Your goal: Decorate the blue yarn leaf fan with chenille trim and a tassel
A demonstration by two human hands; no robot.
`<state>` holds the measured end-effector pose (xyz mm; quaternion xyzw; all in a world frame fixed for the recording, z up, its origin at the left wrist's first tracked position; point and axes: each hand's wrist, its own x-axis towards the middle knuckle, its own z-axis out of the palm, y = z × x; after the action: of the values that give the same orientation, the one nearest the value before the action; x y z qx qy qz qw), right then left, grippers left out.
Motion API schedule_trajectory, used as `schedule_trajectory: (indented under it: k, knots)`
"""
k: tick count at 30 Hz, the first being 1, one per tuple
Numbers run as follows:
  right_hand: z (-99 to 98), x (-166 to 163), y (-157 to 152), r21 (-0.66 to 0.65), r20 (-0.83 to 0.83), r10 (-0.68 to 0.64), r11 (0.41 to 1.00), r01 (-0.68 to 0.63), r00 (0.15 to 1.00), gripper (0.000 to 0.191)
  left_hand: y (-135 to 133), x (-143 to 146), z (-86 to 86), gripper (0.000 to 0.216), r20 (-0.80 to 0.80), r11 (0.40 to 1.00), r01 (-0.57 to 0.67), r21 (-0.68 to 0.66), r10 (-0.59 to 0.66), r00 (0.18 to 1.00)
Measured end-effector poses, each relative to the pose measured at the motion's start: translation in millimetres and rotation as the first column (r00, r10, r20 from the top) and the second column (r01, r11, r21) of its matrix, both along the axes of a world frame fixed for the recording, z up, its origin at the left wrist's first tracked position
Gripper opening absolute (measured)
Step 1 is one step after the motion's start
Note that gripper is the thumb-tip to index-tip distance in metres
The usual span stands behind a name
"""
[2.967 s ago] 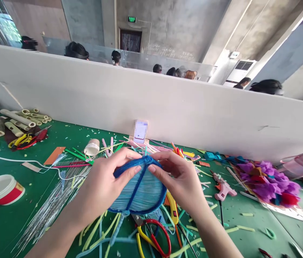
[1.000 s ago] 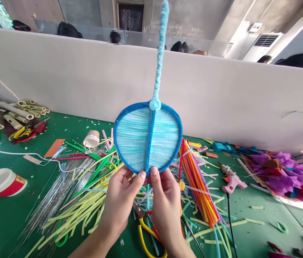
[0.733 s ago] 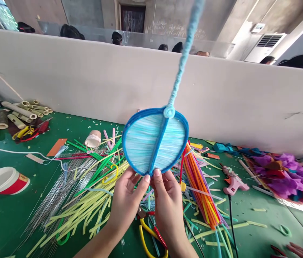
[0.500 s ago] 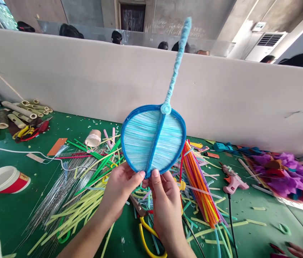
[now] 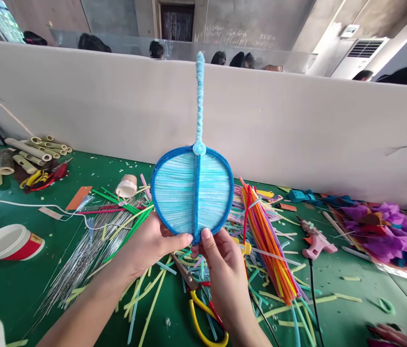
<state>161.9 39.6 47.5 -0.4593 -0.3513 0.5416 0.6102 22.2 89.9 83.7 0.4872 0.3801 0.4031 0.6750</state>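
Observation:
A round hand fan (image 5: 174, 190) of light blue fuzzy strands has a dark blue rim and a dark blue rib down its middle. Its twisted pale blue handle points straight up, with a small coiled knot where it meets the rim. My left hand (image 5: 156, 241) pinches the lower edge between thumb and fingers. Just beside it, my right hand (image 5: 221, 262) pinches the same edge, thumb in front. Below them, yellow-handled scissors (image 5: 192, 294) lie partly behind my right hand.
Silver wires (image 5: 80, 260), green strips and a bundle of orange stems (image 5: 268, 246) cover the green table. A pink glue gun (image 5: 317, 243) and purple flowers (image 5: 387, 231) are right; a paper cup (image 5: 8, 243) and bamboo pieces (image 5: 30, 149) left. A white partition (image 5: 80, 106) stands behind.
The fan has swung from leaning right to upright, its handle tip moving left and lower. My left forearm has shifted left and flattened. Both hands keep their pinch on the edge.

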Motion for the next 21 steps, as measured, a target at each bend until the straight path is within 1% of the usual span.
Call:
schedule_trajectory:
  k: [3,9,12,15,16,18,20,21]
  knots:
    - [1.4,0,1,-0.005,0.010,-0.004,1.000,0.004,1.000,0.030,2,-2,0.9,0.043,-0.023,1.000,0.009,0.011,-0.009,1.000]
    - [3.4,-2,1,-0.033,0.012,0.022,0.999,-0.021,1.000,0.032,-1,-2,-4.0,0.028,-0.029,1.000,0.007,0.008,-0.006,1.000]
    - [0.0,-5,3,-0.032,0.019,0.029,0.999,-0.029,0.999,0.032,-5,3,-11.2,0.019,-0.055,1.000,-0.024,-0.002,0.024,0.998]
    - [-7.0,-3,6,-0.011,0.036,0.019,1.000,-0.018,0.999,0.032,-9,8,-20.7,0.015,-0.046,0.995,-0.100,-0.001,0.100,0.994]
    - [-9.2,-1,7,0.001,0.047,0.012,1.000,-0.012,0.999,0.032,-9,9,-23.3,0.017,-0.025,0.993,-0.116,-0.004,0.116,0.993]
    - [-12.0,5,10,0.005,0.066,0.038,0.999,-0.038,0.997,0.032,-8,7,-26.0,0.029,0.059,0.993,-0.116,-0.023,0.117,0.991]
    - [-11.8,14,11,-0.019,0.086,0.127,0.992,-0.126,0.988,0.033,-4,3,-25.1,0.043,0.173,0.988,-0.138,-0.069,0.148,0.974]
    - [-10.6,18,12,-0.033,0.099,0.177,0.984,-0.175,0.979,0.033,-2,1,-23.8,0.049,0.211,0.978,-0.177,-0.107,0.197,0.957]
